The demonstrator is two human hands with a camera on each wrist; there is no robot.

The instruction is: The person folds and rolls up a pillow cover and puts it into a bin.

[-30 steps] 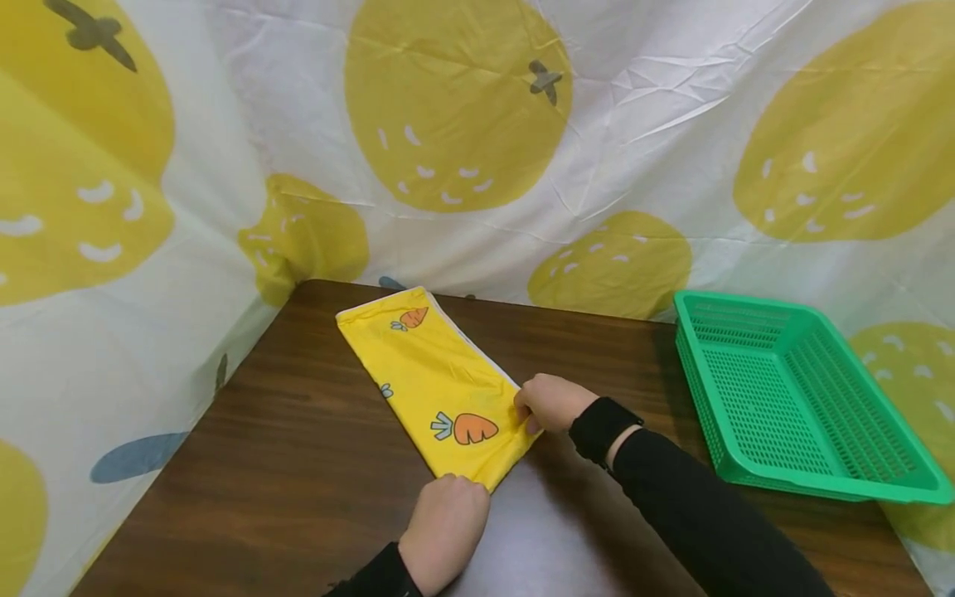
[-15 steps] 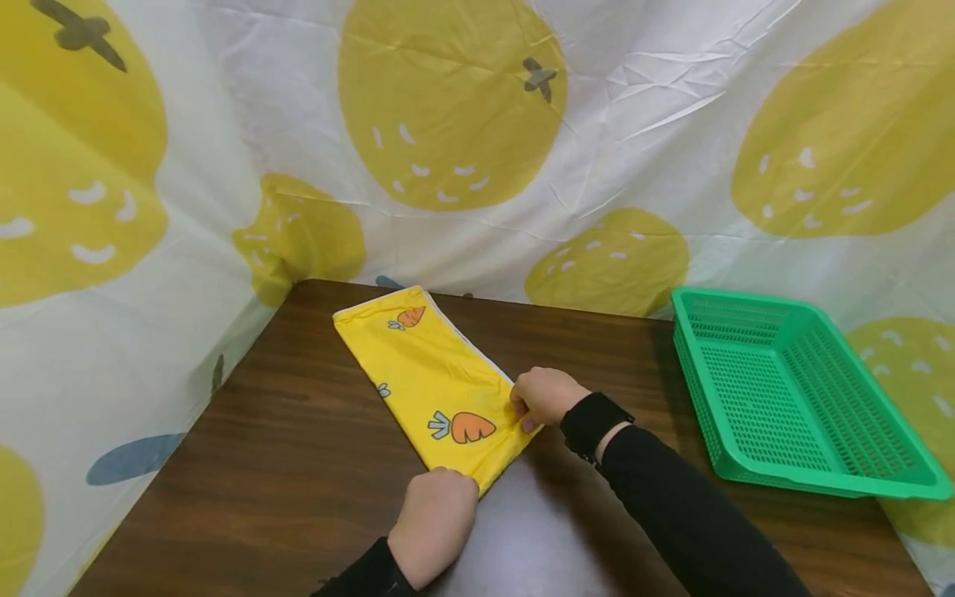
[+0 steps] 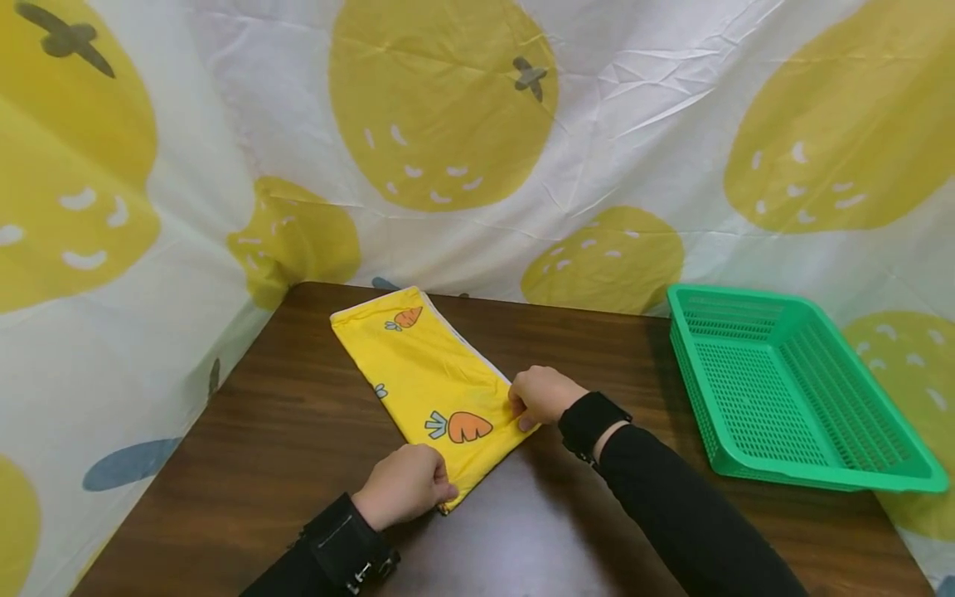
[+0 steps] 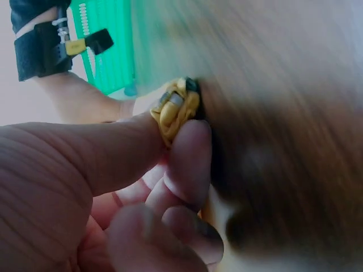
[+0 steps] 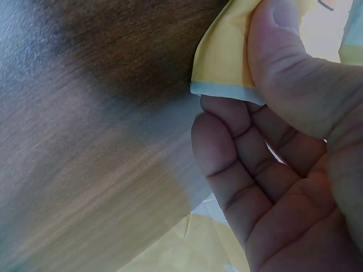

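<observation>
A folded yellow cloth (image 3: 448,377) with a carrot print and white edging lies slantwise on the dark wooden table (image 3: 298,431). At its near corner, my left hand (image 3: 406,485) pinches the fabric between thumb and fingers. The left wrist view shows the bunched cloth end (image 4: 176,110) poking out past the thumb and index finger. My right hand (image 3: 545,394) grips the right-hand corner. Seen from the right wrist, the thumb presses the white-edged corner (image 5: 224,73) against the curled fingers. The far end of the cloth lies flat, touched by neither hand.
A green plastic basket (image 3: 772,398) with slotted sides stands at the right of the table. Behind and to the left hangs a white fabric backdrop (image 3: 477,249) printed with large yellow fruit. Black bands circle both wrists.
My left hand has turned and shifted leftward and up at the near corner, which now shows beside the fingertips. The right hand keeps its grip, and the cloth hardly moves.
</observation>
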